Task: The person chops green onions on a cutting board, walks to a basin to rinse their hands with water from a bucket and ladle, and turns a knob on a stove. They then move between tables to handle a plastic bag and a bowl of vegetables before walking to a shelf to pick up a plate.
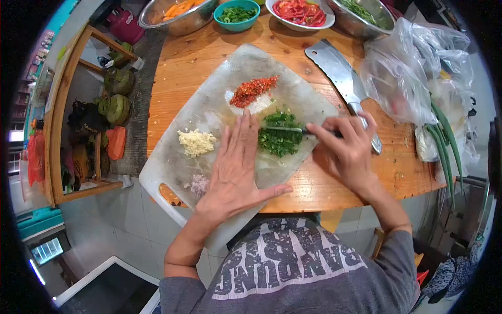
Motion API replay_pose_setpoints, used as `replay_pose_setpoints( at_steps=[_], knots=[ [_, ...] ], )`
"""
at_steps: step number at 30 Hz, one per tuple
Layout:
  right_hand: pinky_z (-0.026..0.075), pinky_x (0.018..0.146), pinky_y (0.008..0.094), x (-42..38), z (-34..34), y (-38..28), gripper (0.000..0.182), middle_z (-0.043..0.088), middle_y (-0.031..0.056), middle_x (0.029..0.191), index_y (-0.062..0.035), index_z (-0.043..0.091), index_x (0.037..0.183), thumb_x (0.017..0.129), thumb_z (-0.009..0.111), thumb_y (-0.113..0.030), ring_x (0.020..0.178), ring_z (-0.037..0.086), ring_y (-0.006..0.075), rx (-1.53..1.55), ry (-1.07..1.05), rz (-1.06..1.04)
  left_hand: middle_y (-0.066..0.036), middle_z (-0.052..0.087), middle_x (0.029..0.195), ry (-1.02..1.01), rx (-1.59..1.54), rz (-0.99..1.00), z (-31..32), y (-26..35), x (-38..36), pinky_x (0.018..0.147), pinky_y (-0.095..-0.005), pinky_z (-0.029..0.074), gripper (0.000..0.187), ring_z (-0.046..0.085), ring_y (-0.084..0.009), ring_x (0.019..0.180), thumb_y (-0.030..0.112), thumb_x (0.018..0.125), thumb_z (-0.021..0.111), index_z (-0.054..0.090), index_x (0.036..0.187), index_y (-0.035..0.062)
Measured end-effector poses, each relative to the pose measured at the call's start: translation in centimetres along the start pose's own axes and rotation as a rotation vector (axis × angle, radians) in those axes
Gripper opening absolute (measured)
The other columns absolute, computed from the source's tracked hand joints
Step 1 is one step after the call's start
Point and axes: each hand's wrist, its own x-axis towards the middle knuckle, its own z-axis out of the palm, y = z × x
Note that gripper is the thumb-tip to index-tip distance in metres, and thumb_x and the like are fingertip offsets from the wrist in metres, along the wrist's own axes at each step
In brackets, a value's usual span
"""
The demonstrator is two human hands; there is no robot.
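My right hand (348,144) grips a small knife (285,129) by its dark handle. The blade lies across a pile of chopped green herbs (282,142) on the cutting board (209,104). Left of the herbs, my left hand (235,167) rests flat on the board, fingers stretched out and thumb pointing right. Beyond its fingertips sits a heap of chopped red chilli (253,91). Minced pale garlic (196,143) lies to its left, and a small pinkish minced pile (199,184) is partly hidden beside the wrist.
A cleaver (340,76) lies right of the board. Along the back stand a bowl of orange pieces (178,15), a teal bowl of greens (237,15), a white bowl of red slices (300,14) and a metal bowl (366,23). Plastic bags (402,73) and green onions (443,141) are at right.
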Motion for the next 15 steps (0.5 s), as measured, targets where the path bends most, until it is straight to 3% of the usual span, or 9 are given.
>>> replay_pose_setpoints(
  at_steps=[11, 14, 15],
  knots=[
    [0.033, 0.099, 0.0471, -0.8, 0.2, -0.8, 0.043, 0.059, -0.0022, 0.094, -0.0187, 0.074, 0.109, 0.066, 0.076, -0.014, 0.09, 0.055, 0.0189, 0.019, -0.04, 0.045, -0.03, 0.011, 0.162, -0.046, -0.025, 0.01, -0.4, 0.3, -0.5, 0.124, -0.0512, 0.007, 0.133, 0.009, -0.0389, 0.153, 0.077, 0.072, 0.066, 0.006, 0.155, -0.0077],
    [0.034, 0.098, 0.047, -1.0, -0.4, -1.9, 0.045, 0.06, -0.0027, 0.093, -0.0202, 0.074, 0.109, 0.065, 0.078, -0.014, 0.09, 0.054, 0.0179, 0.004, -0.012, 0.04, -0.03, 0.012, 0.161, -0.04, 0.034, 0.011, 0.2, 0.2, -0.7, 0.124, -0.0512, 0.007, 0.142, 0.012, -0.0407, 0.152, 0.077, 0.068, 0.069, -0.004, 0.155, -0.0081],
    [0.034, 0.098, 0.047, -1.2, -0.1, -1.7, 0.045, 0.06, -0.0027, 0.093, -0.0204, 0.074, 0.109, 0.065, 0.078, -0.014, 0.09, 0.054, 0.0182, 0.017, -0.017, 0.054, -0.03, 0.012, 0.161, -0.054, 0.002, 0.007, 0.1, 0.2, -0.9, 0.124, -0.0512, 0.007, 0.139, 0.011, -0.04, 0.152, 0.077, 0.069, 0.068, -0.001, 0.155, -0.0081]
  ],
)
